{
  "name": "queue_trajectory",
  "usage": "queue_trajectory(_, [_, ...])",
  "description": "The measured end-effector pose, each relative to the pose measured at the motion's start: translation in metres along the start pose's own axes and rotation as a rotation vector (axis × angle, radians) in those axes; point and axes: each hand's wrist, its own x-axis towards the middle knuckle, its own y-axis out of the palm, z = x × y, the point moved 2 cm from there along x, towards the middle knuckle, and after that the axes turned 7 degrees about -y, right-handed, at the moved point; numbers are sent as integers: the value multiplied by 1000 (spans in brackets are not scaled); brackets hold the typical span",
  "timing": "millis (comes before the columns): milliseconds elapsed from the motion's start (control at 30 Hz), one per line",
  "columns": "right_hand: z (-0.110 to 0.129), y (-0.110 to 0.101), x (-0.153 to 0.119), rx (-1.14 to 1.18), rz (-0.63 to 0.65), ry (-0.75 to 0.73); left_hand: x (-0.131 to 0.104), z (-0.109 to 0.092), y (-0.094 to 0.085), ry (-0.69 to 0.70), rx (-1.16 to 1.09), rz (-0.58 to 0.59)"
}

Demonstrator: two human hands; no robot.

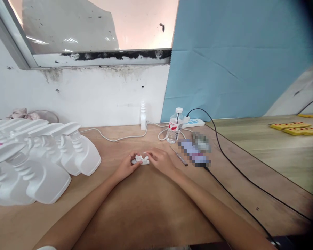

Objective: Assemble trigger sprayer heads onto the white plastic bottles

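On the wooden worktable (151,208), both forearms reach forward and meet near its middle, where the left hand (125,167) and right hand (160,160) close from either side on a small white plastic part (140,160). The fingers of each hand curl together onto it, the left pinching one end, the right covering the other; the part rests on or just above the tabletop.

Judging from this grip, the work goes best with the piece kept low and steadied against the wood, both thumbs pressing evenly so that it does not twist or skid away.

To the left lies a row of white spray bottles (54,152) on their sides, overlapping, well apart from the hands. Behind the hands stand a water bottle (174,126) with a red label and a slim white bottle (143,116) by the wall, near a white power strip (194,122). A thin metal tool (178,156) lies just right of the right hand.

The part itself is white, small, roughly oblong with a rounded raised bit on top; finer detail is too small to tell.
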Motion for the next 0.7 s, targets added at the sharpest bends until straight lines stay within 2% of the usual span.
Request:
queue_trajectory(133, [20,15,1,-105,84,-196,-12,-7,3,-63,-236,56])
queue_trajectory(367, [27,13,-3,-206,166,-293,-14,-8,2,-40,-196,70])
queue_trajectory(533, [27,12,-4,-206,211,-299,-15,-6,0,7,47,19])
queue_trajectory(700, [27,14,-8,-147,162,-255,-18,-11,-4,83,388,-17])
